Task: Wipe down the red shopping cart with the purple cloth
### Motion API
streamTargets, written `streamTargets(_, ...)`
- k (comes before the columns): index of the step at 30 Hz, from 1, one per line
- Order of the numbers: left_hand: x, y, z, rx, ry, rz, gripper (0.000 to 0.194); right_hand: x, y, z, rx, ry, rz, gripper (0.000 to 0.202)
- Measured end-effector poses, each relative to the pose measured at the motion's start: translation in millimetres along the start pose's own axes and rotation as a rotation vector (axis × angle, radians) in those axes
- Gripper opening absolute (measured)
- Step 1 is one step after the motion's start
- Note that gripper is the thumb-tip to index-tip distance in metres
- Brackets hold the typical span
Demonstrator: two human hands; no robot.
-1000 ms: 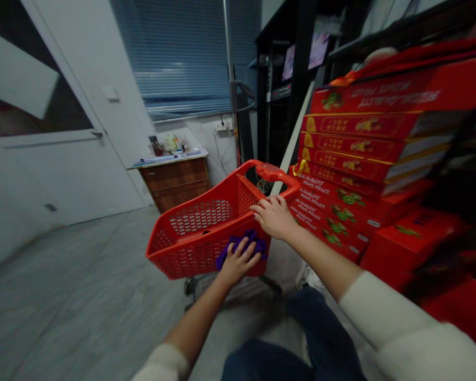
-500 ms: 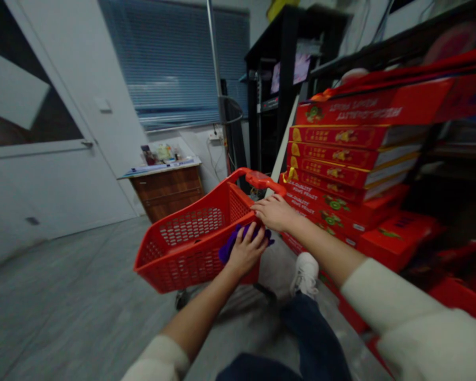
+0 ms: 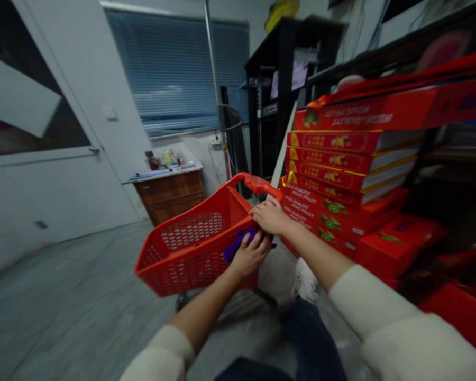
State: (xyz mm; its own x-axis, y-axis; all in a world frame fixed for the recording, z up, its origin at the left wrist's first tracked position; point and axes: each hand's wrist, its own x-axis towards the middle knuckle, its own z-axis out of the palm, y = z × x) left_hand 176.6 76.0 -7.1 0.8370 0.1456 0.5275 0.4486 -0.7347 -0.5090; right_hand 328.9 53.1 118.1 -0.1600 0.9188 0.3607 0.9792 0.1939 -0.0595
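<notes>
A red plastic shopping cart (image 3: 210,245) with perforated sides stands in front of me, its handle toward the right. My left hand (image 3: 250,256) presses a purple cloth (image 3: 235,245) against the outside of the near side wall, fingers curled over it; part of the cloth is hidden under the palm. Just above, my right hand (image 3: 270,216) grips the cart's upper rim close to the handle (image 3: 262,185), with its thumb side hidden. The two hands are almost touching.
Stacked red fruit boxes (image 3: 333,161) rise close to my right arm. Behind the cart are a wooden cabinet (image 3: 170,198) with small items on top, a metal pole (image 3: 214,69) and a black shelf (image 3: 285,53). A white door (image 3: 63,190) is at left.
My left hand has slid a little right and up along the cart's side with the cloth, closing its fingers more. My right hand stays on the rim. The view has tilted slightly.
</notes>
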Motion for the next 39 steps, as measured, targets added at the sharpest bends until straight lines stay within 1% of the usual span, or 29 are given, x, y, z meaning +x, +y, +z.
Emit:
streamTargets(2, -12, -3, 1.0, 0.015, 0.024, 0.061, 0.039, -1, -1, 1, 0.000, 0.016, 0.003, 0.039)
streamTargets(3, -17, -7, -0.3, 0.024, 0.046, 0.061, 0.038, -2, -1, 2, -0.001, 0.021, 0.004, 0.039)
streamTargets(6, -23, -24, -12.1, 0.057, 0.115, -0.015, 0.039, -4, -3, 1, -0.003, 0.035, 0.001, 0.039)
streamTargets(9, -26, -37, -29.0, 0.053, 0.120, -0.113, 0.040, -7, -6, -1, 0.003, 0.038, 0.009, 0.039)
streamTargets(10, -30, -39, -34.6, 0.041, 0.106, -0.166, 0.041, -8, -6, -2, 0.006, 0.034, 0.011, 0.038)
streamTargets(12, -44, -43, -45.5, 0.007, 0.070, -0.317, 0.044, -10, -7, -3, 0.014, 0.021, 0.010, 0.037)
streamTargets(15, -69, -50, -61.7, -0.050, 0.030, -0.610, 0.049, -12, -8, -5, 0.029, 0.018, 0.003, 0.036)
streamTargets(16, -74, -52, -67.0, -0.068, 0.026, -0.704, 0.048, -13, -9, -6, 0.036, 0.024, 0.005, 0.035)
streamTargets(18, -73, -56, -76.0, -0.110, 0.017, -0.846, 0.046, -14, -12, -7, 0.042, 0.034, 0.011, 0.035)
streamTargets(19, -66, -57, -79.5, -0.134, 0.006, -0.883, 0.044, -14, -13, -7, 0.039, 0.039, 0.015, 0.034)
streamTargets(20, -55, -57, -82.1, -0.162, -0.014, -0.896, 0.043, -15, -15, -7, 0.034, 0.043, 0.022, 0.034)
streamTargets(22, -27, -56, -85.1, -0.224, -0.069, -0.865, 0.041, -16, -16, -7, 0.018, 0.050, 0.031, 0.033)
streamTargets(24, 0, -58, -86.7, -0.298, -0.105, -0.786, 0.042, -17, -17, -6, 0.005, 0.059, 0.026, 0.033)
streamTargets(25, 8, -60, -87.5, -0.343, -0.119, -0.720, 0.044, -17, -16, -6, 0.000, 0.064, 0.017, 0.033)
streamTargets(26, 12, -65, -88.4, -0.389, -0.136, -0.651, 0.046, -18, -16, -5, -0.003, 0.067, 0.010, 0.033)
streamTargets(27, 10, -70, -89.6, -0.432, -0.161, -0.582, 0.048, -19, -15, -4, -0.003, 0.069, 0.005, 0.033)
streamTargets(29, -6, -82, -92.1, -0.480, -0.226, -0.499, 0.048, -21, -15, -4, 0.004, 0.065, 0.002, 0.033)
streamTargets(30, -18, -88, -93.1, -0.489, -0.257, -0.500, 0.046, -22, -15, -4, 0.008, 0.065, 0.004, 0.033)
streamTargets(32, -39, -95, -94.4, -0.509, -0.285, -0.547, 0.041, -24, -17, -4, 0.007, 0.070, 0.007, 0.033)
streamTargets(34, -48, -96, -94.3, -0.554, -0.261, -0.584, 0.038, -26, -20, -4, -0.009, 0.077, 0.012, 0.033)
streamTargets(36, -39, -90, -93.3, -0.616, -0.201, -0.574, 0.037, -29, -25, -4, -0.039, 0.082, 0.025, 0.032)
streamTargets(39, -6, -74, -93.3, -0.698, -0.090, -0.533, 0.040, -33, -34, -3, -0.091, 0.098, 0.045, 0.033)
